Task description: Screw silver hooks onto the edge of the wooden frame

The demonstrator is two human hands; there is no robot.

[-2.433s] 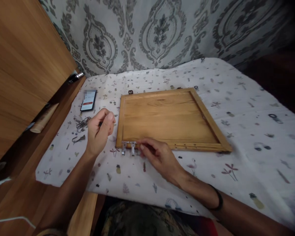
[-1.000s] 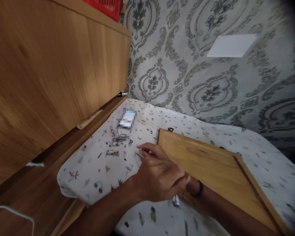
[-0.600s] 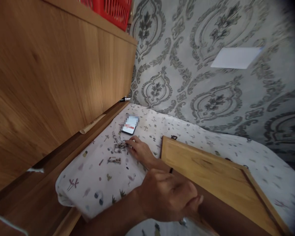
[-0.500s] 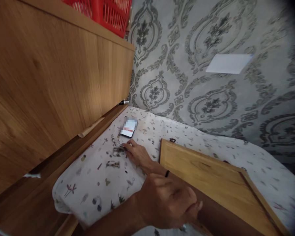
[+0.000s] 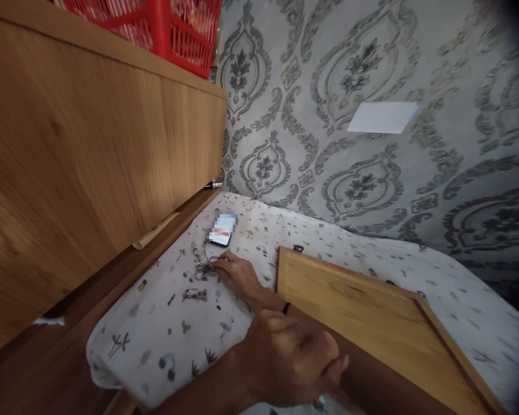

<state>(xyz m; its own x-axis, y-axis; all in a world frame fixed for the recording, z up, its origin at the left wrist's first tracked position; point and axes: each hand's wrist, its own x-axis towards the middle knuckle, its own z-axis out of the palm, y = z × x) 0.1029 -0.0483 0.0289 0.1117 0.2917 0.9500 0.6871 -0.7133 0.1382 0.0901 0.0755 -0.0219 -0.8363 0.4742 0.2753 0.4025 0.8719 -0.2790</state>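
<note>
Right hand [image 5: 237, 279], one: stretched out over the printed cloth [image 5: 164, 311], black band [image 5: 286, 308] at the wrist, fingertips at a pile of metal clips [image 5: 204, 270] — from my remote seat I cannot tell whether they pinch one. Left hand [image 5: 290, 358], one: nearer my camera, in front of the right forearm, fingers curled toward the palm; I cannot see whether anything lies inside. Pile: on the cloth, just below the phone [image 5: 219, 237] in my view. Loose clip [image 5: 195, 294], one: near the pile, on the nearer side. Phone, one: face up, screen lit. Framed wooden board [image 5: 350, 311], one: flat on the cloth at right, partly covered by the right forearm. Red basket [image 5: 158, 29], one: atop the wooden cabinet [image 5: 112, 144] — left side.
</note>
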